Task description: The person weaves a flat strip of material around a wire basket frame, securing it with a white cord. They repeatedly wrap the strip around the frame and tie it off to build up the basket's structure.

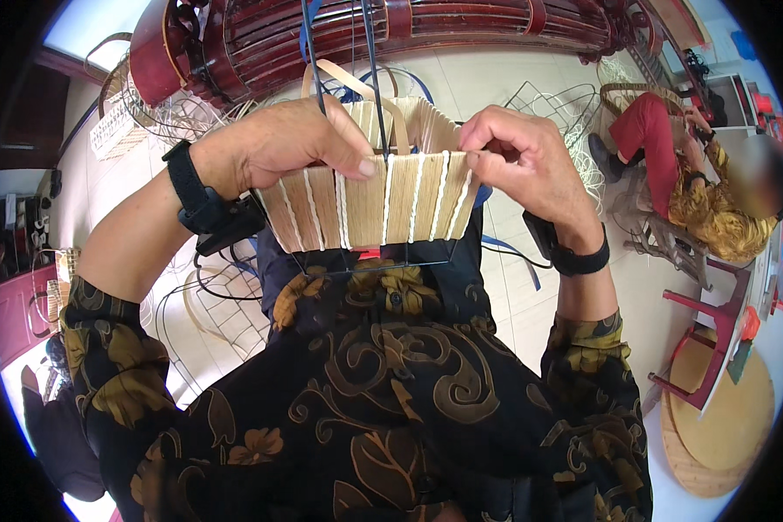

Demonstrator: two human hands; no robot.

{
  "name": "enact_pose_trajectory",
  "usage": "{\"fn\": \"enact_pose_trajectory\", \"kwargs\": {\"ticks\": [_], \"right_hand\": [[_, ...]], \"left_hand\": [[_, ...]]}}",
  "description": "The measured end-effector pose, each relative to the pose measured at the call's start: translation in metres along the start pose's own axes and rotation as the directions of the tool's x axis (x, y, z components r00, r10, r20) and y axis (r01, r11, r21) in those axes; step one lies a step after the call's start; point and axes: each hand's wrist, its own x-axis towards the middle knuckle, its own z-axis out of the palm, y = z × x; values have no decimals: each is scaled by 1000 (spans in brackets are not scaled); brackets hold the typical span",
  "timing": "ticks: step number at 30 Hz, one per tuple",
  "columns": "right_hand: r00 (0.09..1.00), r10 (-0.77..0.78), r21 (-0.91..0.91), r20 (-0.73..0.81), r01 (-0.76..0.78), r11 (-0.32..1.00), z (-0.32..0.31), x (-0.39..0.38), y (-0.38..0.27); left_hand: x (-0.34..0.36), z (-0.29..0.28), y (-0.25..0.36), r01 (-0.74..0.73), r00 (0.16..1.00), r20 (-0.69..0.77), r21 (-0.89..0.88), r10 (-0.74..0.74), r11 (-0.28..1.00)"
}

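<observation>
A tan woven basket (365,213) with white twisted cords down its side stands upright before my body. My left hand (274,143) is closed over its left rim, thumb outside and the other fingers hidden behind the wall. At the right rim corner, my right hand (518,157) is closed in a pinch, thumb and forefinger touching the edge; whether a thin strand lies between them I cannot tell. A flat tan strip (398,122) arches above the basket opening. Two dark rods (375,65) rise from the basket past my left hand. Below it shows a thin dark wire frame (391,265).
A dark red wooden bench (322,52) spans the far side. Wire frames and loose pale strands (583,148) lie on the tiled floor. At right another person (696,174) sits on a low chair, near a red stool (713,322) and round boards (722,418). A white basket (122,126) stands far left.
</observation>
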Motion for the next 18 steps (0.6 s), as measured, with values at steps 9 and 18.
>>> {"fn": "enact_pose_trajectory", "kwargs": {"ticks": [9, 18], "right_hand": [[996, 91, 70, -19, -89, 994, 11, -14, 5], [983, -128, -164, -134, 105, 981, 33, -57, 14]], "left_hand": [[4, -9, 6, -21, 1000, 14, -15, 22, 1000], [7, -14, 7, 17, 999, 38, -42, -16, 999]]}}
